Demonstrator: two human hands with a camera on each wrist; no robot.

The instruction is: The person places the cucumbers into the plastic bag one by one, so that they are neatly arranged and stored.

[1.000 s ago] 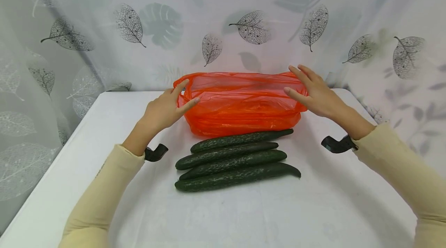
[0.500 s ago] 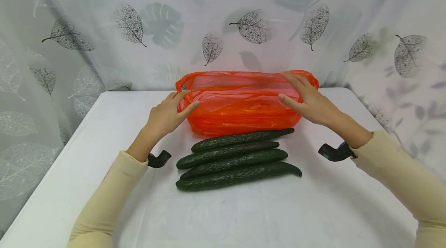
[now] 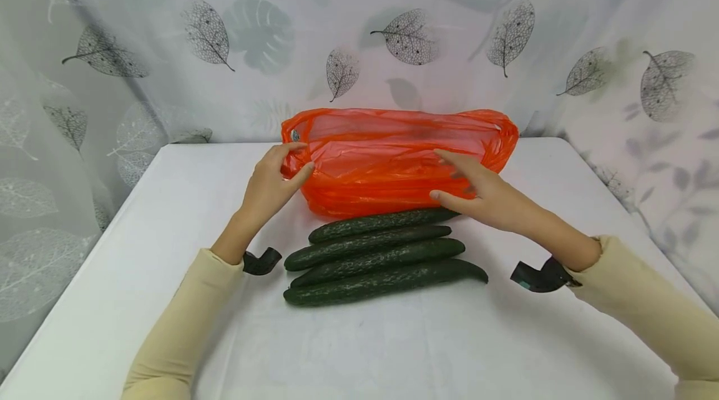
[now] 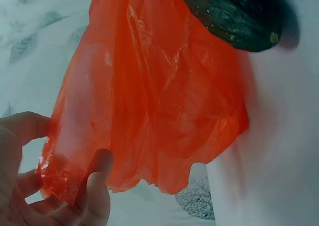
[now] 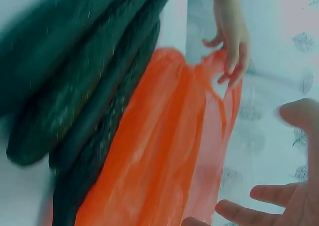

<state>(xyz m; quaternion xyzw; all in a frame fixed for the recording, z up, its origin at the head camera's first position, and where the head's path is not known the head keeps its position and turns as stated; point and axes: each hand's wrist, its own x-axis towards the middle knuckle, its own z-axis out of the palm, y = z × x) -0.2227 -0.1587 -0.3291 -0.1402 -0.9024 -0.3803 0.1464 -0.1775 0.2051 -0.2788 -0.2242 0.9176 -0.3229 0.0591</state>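
Note:
An orange-red plastic bag (image 3: 387, 163) lies along the back of the table with its mouth spread wide. In front of it, several long dark green cucumbers (image 3: 376, 263) lie side by side. My left hand (image 3: 272, 178) is at the bag's left end; the left wrist view shows the bag's corner (image 4: 65, 181) between its spread thumb and fingers. Whether it presses the plastic is unclear. My right hand (image 3: 485, 194) hovers over the bag's right front and the right end of the rearmost cucumber, fingers spread, holding nothing. In the right wrist view its fingertips (image 5: 239, 213) stand beside the bag.
A white cloth covers the table (image 3: 359, 350). Behind and at both sides hangs a pale leaf-printed curtain (image 3: 410, 38). Black wrist mounts (image 3: 542, 276) jut inward below both hands.
My right hand has come off the bag's right edge, moving left and toward me over the cucumbers. My left hand has shifted slightly at the bag's left end. The cucumbers have stayed put.

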